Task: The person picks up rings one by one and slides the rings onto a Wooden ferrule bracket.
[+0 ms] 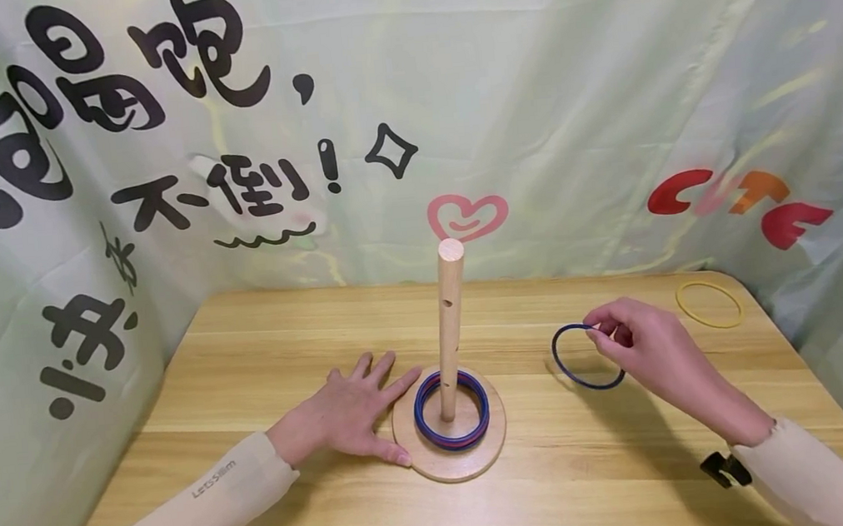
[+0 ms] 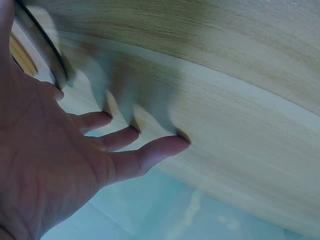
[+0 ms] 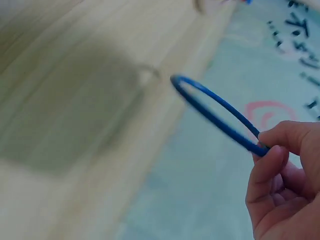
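A round wooden base [image 1: 450, 465] carries an upright wooden peg [image 1: 452, 327]. Stacked around the peg's foot are several blue and red rings [image 1: 420, 422]. My left hand [image 1: 351, 407] lies spread on the table, with its thumb and index finger at the left edge of the base. To the right of the peg, my right hand [image 1: 642, 340] pinches a blue ring [image 1: 570, 375] between thumb and index finger. The right wrist view shows that ring [image 3: 215, 117] tilted, held by one end above the table.
A yellow ring [image 1: 711, 325] lies at the table's back right corner. The wooden table [image 1: 323, 514] is bounded by a pale printed curtain [image 1: 567, 117] behind and at both sides. A black clip-like object [image 1: 725, 469] shows at my right cuff.
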Motion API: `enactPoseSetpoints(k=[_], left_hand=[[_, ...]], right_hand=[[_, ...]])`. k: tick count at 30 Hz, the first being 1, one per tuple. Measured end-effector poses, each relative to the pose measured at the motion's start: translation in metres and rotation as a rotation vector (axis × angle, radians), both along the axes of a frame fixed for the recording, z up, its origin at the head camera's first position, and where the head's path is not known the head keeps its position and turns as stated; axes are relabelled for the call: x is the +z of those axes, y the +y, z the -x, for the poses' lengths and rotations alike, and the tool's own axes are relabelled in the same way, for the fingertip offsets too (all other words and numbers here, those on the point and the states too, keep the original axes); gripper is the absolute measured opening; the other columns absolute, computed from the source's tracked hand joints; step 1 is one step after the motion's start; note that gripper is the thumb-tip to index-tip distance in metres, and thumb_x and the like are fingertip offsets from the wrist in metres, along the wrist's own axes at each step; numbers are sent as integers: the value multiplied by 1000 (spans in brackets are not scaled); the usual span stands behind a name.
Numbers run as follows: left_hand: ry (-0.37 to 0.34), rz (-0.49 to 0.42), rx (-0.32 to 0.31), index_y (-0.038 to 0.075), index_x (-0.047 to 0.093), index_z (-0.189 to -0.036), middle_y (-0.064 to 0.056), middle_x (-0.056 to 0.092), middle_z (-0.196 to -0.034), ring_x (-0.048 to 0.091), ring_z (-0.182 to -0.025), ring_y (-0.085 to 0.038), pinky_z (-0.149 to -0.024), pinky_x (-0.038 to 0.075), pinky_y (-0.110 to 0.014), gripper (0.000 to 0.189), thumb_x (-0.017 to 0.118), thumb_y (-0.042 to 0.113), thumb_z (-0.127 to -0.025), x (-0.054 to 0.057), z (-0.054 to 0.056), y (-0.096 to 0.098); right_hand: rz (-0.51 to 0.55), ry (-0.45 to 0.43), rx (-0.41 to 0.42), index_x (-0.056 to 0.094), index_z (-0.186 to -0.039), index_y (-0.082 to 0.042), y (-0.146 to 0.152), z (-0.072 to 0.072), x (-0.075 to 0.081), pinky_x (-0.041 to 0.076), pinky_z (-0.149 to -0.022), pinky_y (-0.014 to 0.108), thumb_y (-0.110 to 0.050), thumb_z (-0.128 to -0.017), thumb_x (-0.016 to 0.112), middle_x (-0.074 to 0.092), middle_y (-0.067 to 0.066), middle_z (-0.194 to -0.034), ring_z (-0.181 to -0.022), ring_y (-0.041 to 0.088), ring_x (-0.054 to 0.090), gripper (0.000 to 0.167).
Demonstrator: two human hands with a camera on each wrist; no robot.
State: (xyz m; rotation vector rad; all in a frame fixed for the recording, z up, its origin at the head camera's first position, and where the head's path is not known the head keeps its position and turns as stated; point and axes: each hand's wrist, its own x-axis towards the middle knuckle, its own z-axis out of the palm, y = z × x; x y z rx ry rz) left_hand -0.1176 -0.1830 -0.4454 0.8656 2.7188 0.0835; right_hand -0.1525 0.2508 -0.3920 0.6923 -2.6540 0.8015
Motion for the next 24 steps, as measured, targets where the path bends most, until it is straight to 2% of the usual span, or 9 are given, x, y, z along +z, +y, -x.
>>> enactPoseSetpoints(k=[5, 11, 17, 20, 24], left_hand=[[-15, 5, 9, 28, 21, -177, -28, 23, -175, 27, -153, -63, -97, 39, -88, 123, 66, 92, -82, 0, 1, 0], [-22, 15, 10, 30, 20, -177, -27, 22, -176, 26, -154, -62, -97, 39, -88, 123, 65, 93, -82, 0, 1, 1], [-7, 27, 6, 29, 20, -177, -28, 22, -176, 27, -153, -62, -96, 41, -87, 124, 65, 93, -82, 0, 2, 0], [-3, 25, 2, 28, 21, -177, -28, 22, -175, 28, -153, -63, -95, 41, -87, 123, 65, 93, -82, 0, 2, 0], [-1, 21, -1, 28, 21, -177, -28, 23, -175, 28, -153, -63, -96, 40, -87, 123, 65, 93, -82, 0, 1, 0]], right_hand=[[7, 125, 78, 80, -110, -11, -15, -24, 25, 48, -60, 19, 2, -91, 86, 63, -12, -88, -69, 3, 57, 24], [72, 231, 138, 77, -112, -15, -29, -43, 56, 44, -59, 14, 7, -87, 86, 60, -15, -86, -66, 2, 53, 35], [265, 286, 222, 79, -112, -6, -45, -52, 86, 47, -59, 13, 16, -83, 81, 66, -10, -83, -66, 1, 57, 36], [385, 289, 215, 80, -109, -1, -53, -56, 99, 47, -54, 13, 19, -82, 78, 67, -4, -78, -60, 2, 56, 33], [543, 245, 187, 79, -108, 4, -64, -62, 111, 41, -45, 19, 21, -84, 75, 65, 3, -73, -49, 5, 50, 29]])
